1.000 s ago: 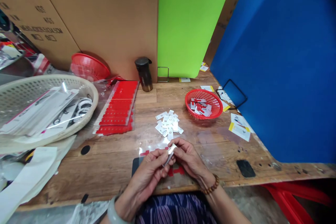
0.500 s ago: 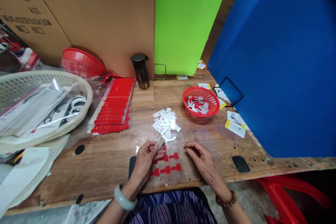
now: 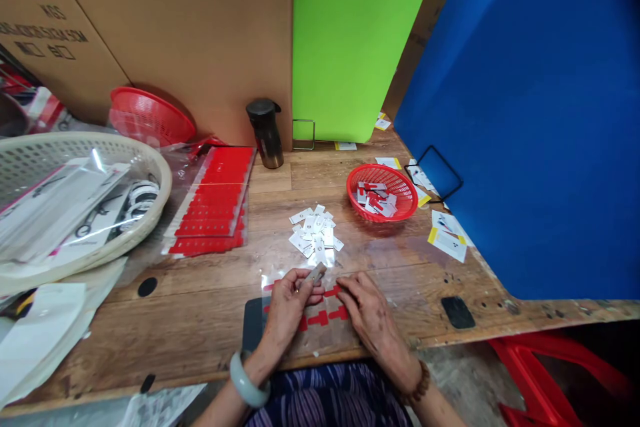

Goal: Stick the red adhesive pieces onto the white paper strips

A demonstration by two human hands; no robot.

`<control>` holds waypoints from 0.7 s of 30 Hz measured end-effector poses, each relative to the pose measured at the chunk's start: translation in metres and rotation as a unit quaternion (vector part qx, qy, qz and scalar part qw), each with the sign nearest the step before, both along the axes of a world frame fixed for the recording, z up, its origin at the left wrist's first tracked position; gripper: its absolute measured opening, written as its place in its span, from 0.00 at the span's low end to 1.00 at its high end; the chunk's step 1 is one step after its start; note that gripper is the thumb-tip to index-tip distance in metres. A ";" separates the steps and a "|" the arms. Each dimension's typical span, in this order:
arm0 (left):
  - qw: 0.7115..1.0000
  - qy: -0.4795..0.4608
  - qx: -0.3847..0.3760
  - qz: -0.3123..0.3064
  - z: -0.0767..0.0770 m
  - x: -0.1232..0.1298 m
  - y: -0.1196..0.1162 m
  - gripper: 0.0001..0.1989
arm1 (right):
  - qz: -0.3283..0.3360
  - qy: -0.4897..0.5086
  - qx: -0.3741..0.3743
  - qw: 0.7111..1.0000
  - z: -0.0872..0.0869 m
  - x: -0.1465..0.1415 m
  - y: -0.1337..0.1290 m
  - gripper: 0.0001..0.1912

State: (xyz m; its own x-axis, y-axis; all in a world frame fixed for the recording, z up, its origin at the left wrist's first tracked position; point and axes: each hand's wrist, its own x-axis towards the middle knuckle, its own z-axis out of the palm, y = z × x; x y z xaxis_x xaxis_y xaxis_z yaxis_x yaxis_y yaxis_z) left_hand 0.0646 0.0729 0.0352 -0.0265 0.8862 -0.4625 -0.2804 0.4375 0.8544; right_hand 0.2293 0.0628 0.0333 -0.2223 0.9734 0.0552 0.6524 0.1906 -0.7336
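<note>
My left hand is closed on a small grey-white rectangular tag, pinched between thumb and fingers and tilted up. Beneath both hands lies a clear sheet bearing several red T-shaped stickers. My right hand has its fingers drawn together at the edge of a red sticker on the sheet's right side; its thumb tip is partly hidden. Just beyond the hands is a loose pile of white tags. A red basket at the back right holds tags with red stickers on them.
Left of the pile lie stacked red sheets. A large cream basket with bagged items stands at the far left. A dark tumbler stands at the back. Green and blue boards rise behind and to the right.
My right hand has moved left onto the sheet, its fingertips reaching a red sticker. My left hand has shifted slightly right with the tag still in it.
</note>
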 end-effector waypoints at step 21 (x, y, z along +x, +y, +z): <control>0.999 0.052 -0.001 0.000 -0.013 -0.002 0.000 0.14 | -0.049 0.037 0.038 0.997 -0.012 -0.007 -0.003 0.09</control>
